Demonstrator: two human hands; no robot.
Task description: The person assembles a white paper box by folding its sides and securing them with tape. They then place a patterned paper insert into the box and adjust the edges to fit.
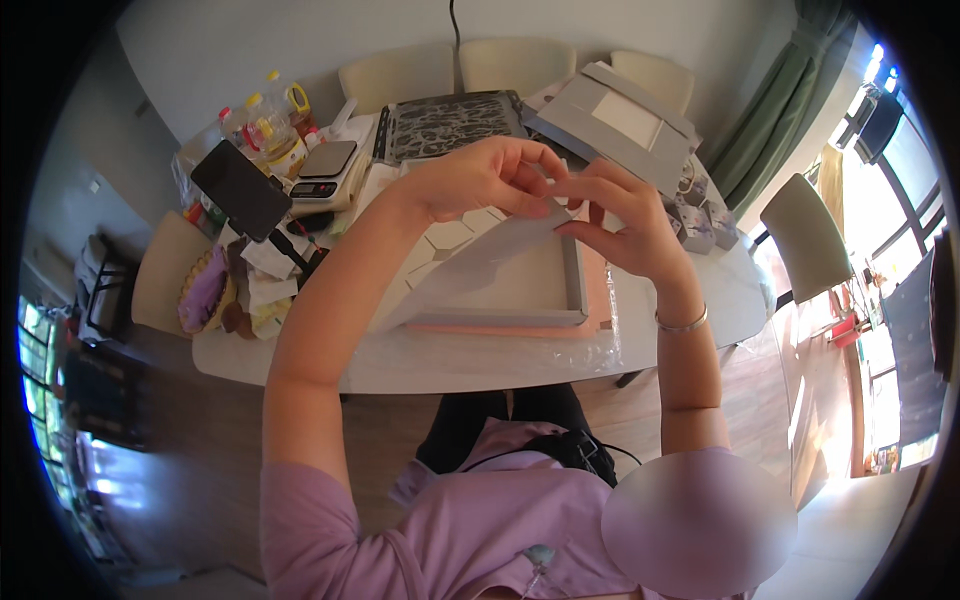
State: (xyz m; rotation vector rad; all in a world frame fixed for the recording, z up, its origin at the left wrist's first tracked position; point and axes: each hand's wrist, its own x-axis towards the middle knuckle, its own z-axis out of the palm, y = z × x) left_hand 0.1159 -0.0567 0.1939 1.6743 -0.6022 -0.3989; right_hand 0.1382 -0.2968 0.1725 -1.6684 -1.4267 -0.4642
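Note:
Both my hands are raised over the table at the corner of a thin whitish sheet [480, 262]. Hexagon outlines show on its left part, and the sheet slants down toward the near left. My left hand [492, 178] pinches the upper edge between thumb and fingers. Close beside it, my right hand [630, 220] has its thumb and fingertips closed at the same corner. Below lies a shallow grey-rimmed tray [583, 290] with a pale inside, partly covered by the sheet. It rests on a pink sheet [597, 310] with clear plastic film along its edge.
At the back stand a dark patterned panel [450, 125] and a large grey box-like frame [625, 125]. A kitchen scale [328, 165], bottles [265, 125] and a phone on a stand [240, 190] crowd the left. Small boxes [695, 225] sit right. Chairs surround the table [480, 368].

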